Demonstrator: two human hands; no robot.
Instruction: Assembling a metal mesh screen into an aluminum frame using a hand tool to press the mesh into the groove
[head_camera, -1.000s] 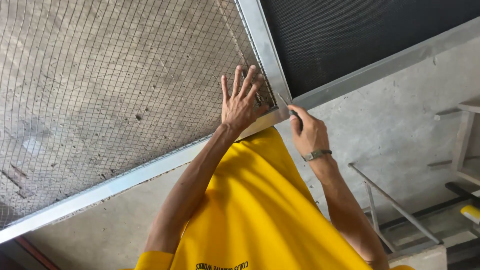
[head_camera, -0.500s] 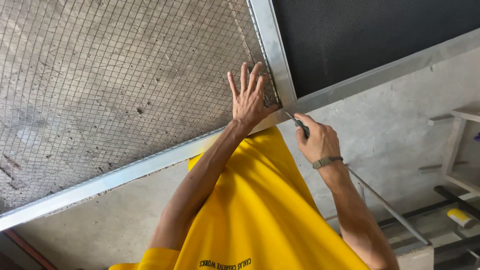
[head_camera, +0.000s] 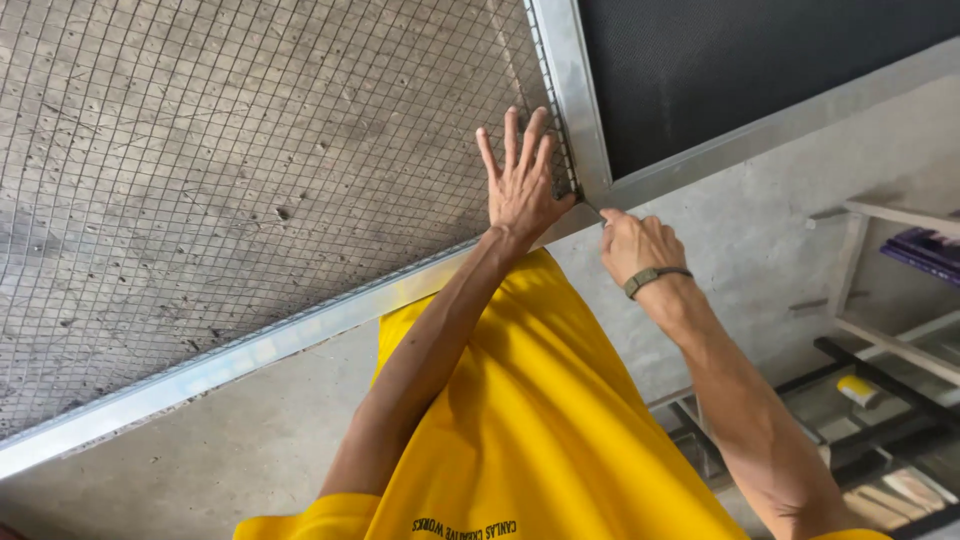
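Since the earlier frame, both hands are sitting slightly lower and further right in the head view, holding the same pose. Left hand (head_camera: 520, 190) is pressing flat, fingers spread wide and gripping nothing, on the wire mesh (head_camera: 230, 170) just beside the upright bar of the aluminium frame (head_camera: 570, 90). Right hand (head_camera: 636, 243), wearing a wristband (head_camera: 655, 279), is pinching closed around a thin dark tool (head_camera: 592, 207) whose kind cannot be told; its tip is touching the frame's inner corner. Dark screen panel (head_camera: 740, 60) is filling the neighbouring bay. Yellow shirt (head_camera: 520, 430) is lying below the forearms.
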